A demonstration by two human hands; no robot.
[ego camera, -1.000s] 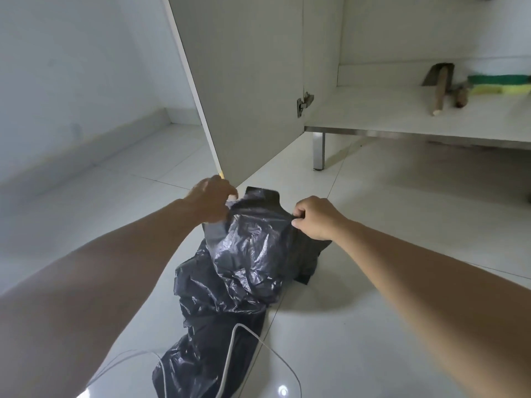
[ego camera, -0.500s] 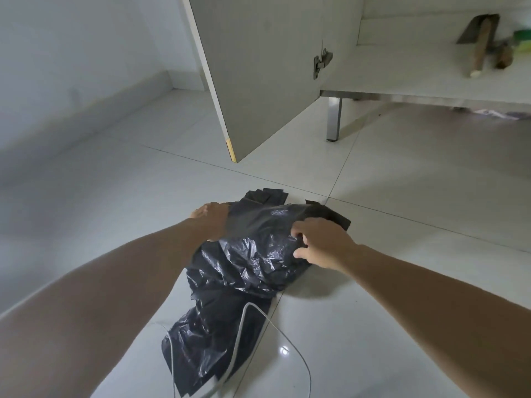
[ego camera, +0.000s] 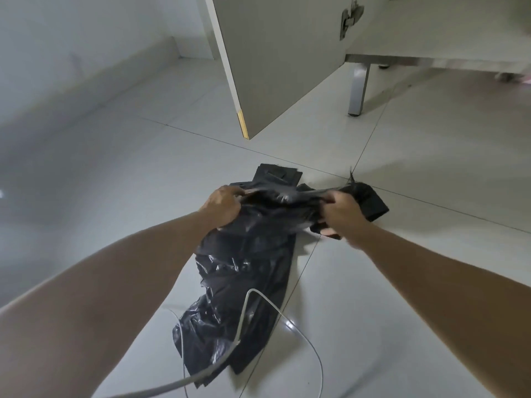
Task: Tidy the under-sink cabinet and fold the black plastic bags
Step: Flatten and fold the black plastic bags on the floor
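Observation:
A crumpled black plastic bag (ego camera: 241, 271) lies lengthwise on the white tiled floor, its near end toward me. My left hand (ego camera: 222, 206) grips the bag's far left edge. My right hand (ego camera: 342, 215) grips its far right part, with a bunched black piece (ego camera: 370, 201) sticking out past the fingers. Beyond the hands a flat folded black bag (ego camera: 277, 175) rests on the floor, partly under the crumpled one.
The open cabinet door (ego camera: 275, 58) hangs just beyond the bags, its lower corner close above the floor. The cabinet base (ego camera: 431, 60) and a metal leg (ego camera: 357, 90) stand at the upper right. A white cable (ego camera: 244, 317) loops over the bag's near end.
Both hands have come down with the bag's far edge from near the door toward the floor and spread apart. The view has tilted down, so the cabinet shelf items left the frame.

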